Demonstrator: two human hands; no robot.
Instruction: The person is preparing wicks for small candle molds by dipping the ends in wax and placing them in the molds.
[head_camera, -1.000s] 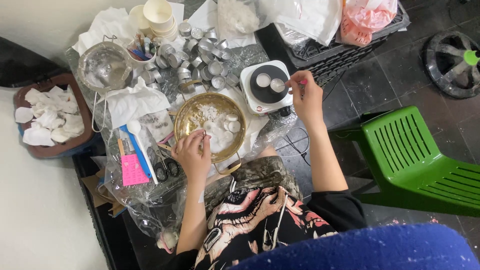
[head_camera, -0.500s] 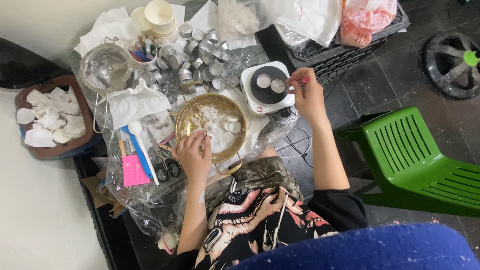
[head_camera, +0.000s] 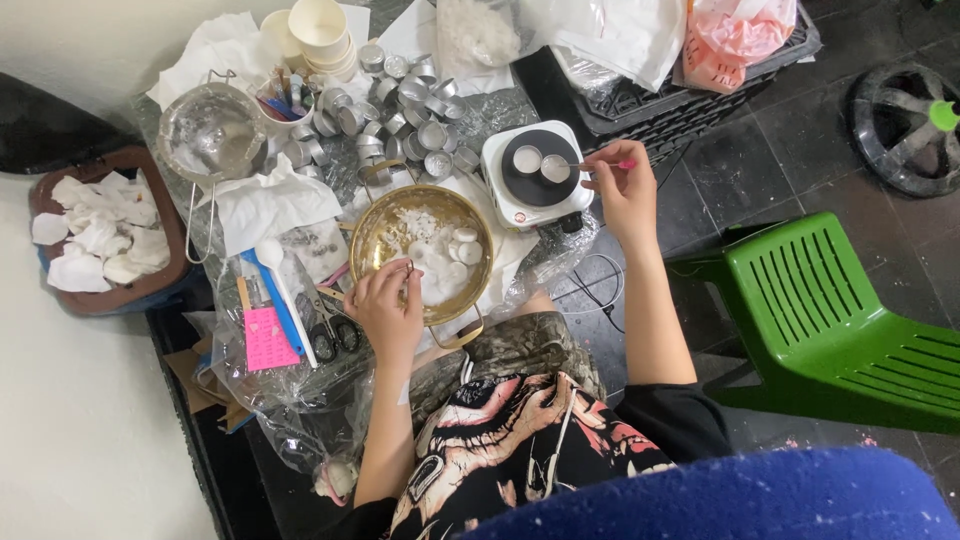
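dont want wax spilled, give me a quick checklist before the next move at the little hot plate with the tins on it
1. Two small tins sit fully on the black disc of the hot plate: ok.
2. Right hand has a firm grip on the thin pink-ended tool reaching the nearer tin: ok.
3. Left hand steadies the brass bowl at its rim: ok.
4. Hot plate stands level on the table: ok.
5. Wax in the tins melted: cannot tell.
6. Hot plate switched on: cannot tell.
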